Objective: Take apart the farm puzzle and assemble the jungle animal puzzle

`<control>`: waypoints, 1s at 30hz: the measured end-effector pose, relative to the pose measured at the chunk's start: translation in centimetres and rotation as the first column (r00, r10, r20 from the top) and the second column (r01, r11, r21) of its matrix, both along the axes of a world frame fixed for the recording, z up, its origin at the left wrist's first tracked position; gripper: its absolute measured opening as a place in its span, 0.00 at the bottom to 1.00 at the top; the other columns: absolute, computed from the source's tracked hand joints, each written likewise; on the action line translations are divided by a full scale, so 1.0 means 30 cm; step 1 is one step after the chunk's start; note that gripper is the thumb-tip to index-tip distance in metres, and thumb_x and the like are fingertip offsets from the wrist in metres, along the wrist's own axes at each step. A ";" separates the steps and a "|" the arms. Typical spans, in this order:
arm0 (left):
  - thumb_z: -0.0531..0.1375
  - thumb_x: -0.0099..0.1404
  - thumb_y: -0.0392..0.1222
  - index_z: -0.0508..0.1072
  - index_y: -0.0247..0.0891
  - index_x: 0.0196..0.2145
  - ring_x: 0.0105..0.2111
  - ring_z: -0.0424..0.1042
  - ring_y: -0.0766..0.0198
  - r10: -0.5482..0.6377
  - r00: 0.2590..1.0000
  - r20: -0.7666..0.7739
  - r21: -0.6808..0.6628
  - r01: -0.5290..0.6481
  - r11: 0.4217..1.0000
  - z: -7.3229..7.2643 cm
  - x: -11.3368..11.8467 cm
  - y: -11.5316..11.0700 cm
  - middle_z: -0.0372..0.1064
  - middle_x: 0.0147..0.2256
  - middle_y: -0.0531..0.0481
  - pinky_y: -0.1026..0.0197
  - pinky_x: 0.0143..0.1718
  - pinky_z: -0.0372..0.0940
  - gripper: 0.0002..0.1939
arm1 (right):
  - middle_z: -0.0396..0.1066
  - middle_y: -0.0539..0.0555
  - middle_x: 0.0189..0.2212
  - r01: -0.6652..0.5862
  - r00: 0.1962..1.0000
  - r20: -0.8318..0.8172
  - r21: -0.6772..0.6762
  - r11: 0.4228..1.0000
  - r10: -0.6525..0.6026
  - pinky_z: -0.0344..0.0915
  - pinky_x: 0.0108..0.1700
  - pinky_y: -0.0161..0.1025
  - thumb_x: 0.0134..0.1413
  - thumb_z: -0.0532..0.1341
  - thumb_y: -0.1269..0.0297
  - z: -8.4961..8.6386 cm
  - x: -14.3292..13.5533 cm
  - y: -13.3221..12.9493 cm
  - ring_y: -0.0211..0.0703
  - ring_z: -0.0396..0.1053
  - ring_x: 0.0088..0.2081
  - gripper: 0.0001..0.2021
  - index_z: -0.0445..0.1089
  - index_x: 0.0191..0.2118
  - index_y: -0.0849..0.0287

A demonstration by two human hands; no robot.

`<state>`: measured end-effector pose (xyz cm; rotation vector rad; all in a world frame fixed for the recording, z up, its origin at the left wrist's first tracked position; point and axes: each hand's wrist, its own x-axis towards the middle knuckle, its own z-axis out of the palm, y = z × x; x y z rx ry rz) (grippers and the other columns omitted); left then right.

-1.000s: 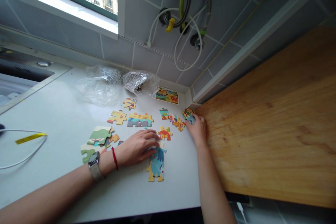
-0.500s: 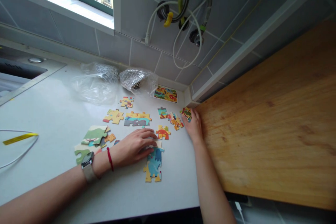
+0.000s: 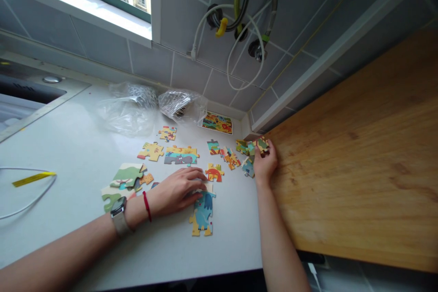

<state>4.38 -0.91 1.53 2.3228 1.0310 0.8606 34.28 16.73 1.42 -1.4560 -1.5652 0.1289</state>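
While pinching green-brown puzzle piece (image 3: 262, 143) in nearly closed right hand (image 3: 266, 168) beside wooden panel (image 3: 352, 159), risked nudging blue piece (image 3: 248, 168) if swung low. Had left hand (image 3: 176, 192) loosely spread over elephant section (image 3: 204, 215), without visible grip; risked skewing it by wrist drift.

Is a white counter (image 3: 236, 237). Holds scattered puzzle pcs (image 3: 181, 158) abt mid & R, incl. elephant pcs (image 3: 202, 220) nr front, overlapping green pcs (image 3: 126, 175) to L. Has clear plastic bags (image 3: 125, 118) along back, pic card (image 3: 217, 123) just beside, & white cable (image 3: 20, 213) w/ yellow tag (image 3: 33, 179) at far L.
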 end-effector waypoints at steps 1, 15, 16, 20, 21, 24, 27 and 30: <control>0.58 0.73 0.38 0.77 0.41 0.47 0.57 0.70 0.50 -0.002 1.000 0.000 -0.004 0.002 1.000 0.000 0.000 0.000 0.74 0.53 0.42 0.44 0.58 0.69 0.09 | 0.72 0.73 0.56 -0.007 0.998 -0.070 -0.001 1.000 0.007 0.73 0.54 0.52 0.61 0.60 0.56 -0.001 0.000 0.004 0.57 0.76 0.52 0.32 0.61 0.66 0.68; 0.59 0.73 0.37 0.77 0.41 0.46 0.57 0.70 0.50 0.005 1.000 0.011 0.011 -0.005 1.000 -0.010 0.002 0.002 0.74 0.52 0.43 0.45 0.58 0.69 0.08 | 0.75 0.71 0.55 -0.212 0.790 -0.580 0.048 0.976 0.200 0.72 0.59 0.55 0.48 0.73 0.50 0.011 -0.062 -0.011 0.56 0.78 0.52 0.42 0.61 0.64 0.65; 0.58 0.73 0.37 0.77 0.41 0.47 0.57 0.70 0.50 0.006 1.000 0.009 0.011 -0.006 1.000 -0.011 0.002 0.001 0.74 0.52 0.43 0.45 0.58 0.69 0.08 | 0.75 0.71 0.55 -0.222 0.786 -0.582 0.047 0.974 0.208 0.72 0.59 0.55 0.48 0.73 0.50 0.013 -0.065 -0.013 0.55 0.78 0.52 0.42 0.62 0.64 0.65; 0.59 0.72 0.38 0.77 0.41 0.47 0.58 0.70 0.50 0.006 1.000 -0.007 0.001 -0.006 1.000 -0.013 0.000 0.001 0.74 0.53 0.43 0.45 0.59 0.68 0.08 | 0.77 0.70 0.53 -0.250 0.783 -0.579 0.040 0.967 0.226 0.72 0.58 0.54 0.50 0.73 0.51 0.017 -0.070 -0.019 0.55 0.79 0.51 0.41 0.61 0.64 0.65; 0.60 0.72 0.40 0.77 0.42 0.47 0.58 0.70 0.49 0.002 1.000 -0.015 0.000 -0.002 1.000 -0.013 -0.001 0.000 0.74 0.54 0.43 0.44 0.59 0.68 0.08 | 0.77 0.70 0.53 -0.250 0.786 -0.574 0.042 0.967 0.228 0.72 0.58 0.54 0.50 0.72 0.51 0.017 -0.070 -0.019 0.54 0.79 0.51 0.41 0.61 0.65 0.65; 0.65 0.69 0.50 0.78 0.44 0.50 0.60 0.68 0.46 -0.018 0.998 -0.056 0.010 0.018 1.000 -0.012 -0.004 -0.002 0.73 0.56 0.43 0.41 0.59 0.68 0.15 | 0.77 0.70 0.53 -0.236 0.793 -0.567 0.049 0.971 0.221 0.72 0.59 0.54 0.50 0.72 0.50 0.015 -0.069 -0.017 0.54 0.79 0.51 0.42 0.60 0.65 0.66; 0.68 0.66 0.56 0.79 0.46 0.50 0.60 0.68 0.43 -0.026 0.996 -0.089 0.023 0.028 0.999 -0.009 -0.007 -0.004 0.72 0.58 0.43 0.38 0.59 0.67 0.18 | 0.76 0.71 0.53 -0.232 0.808 -0.550 0.037 0.972 0.214 0.72 0.58 0.53 0.51 0.71 0.49 0.009 -0.066 -0.013 0.54 0.79 0.51 0.42 0.59 0.65 0.67; 0.67 0.68 0.53 0.81 0.46 0.45 0.59 0.69 0.45 -0.034 0.995 -0.094 0.023 0.036 0.999 -0.004 -0.007 -0.006 0.73 0.56 0.45 0.39 0.59 0.68 0.13 | 0.75 0.71 0.54 -0.210 0.851 -0.492 0.003 0.978 0.185 0.72 0.58 0.52 0.52 0.69 0.50 0.000 -0.056 -0.008 0.54 0.78 0.51 0.42 0.57 0.67 0.66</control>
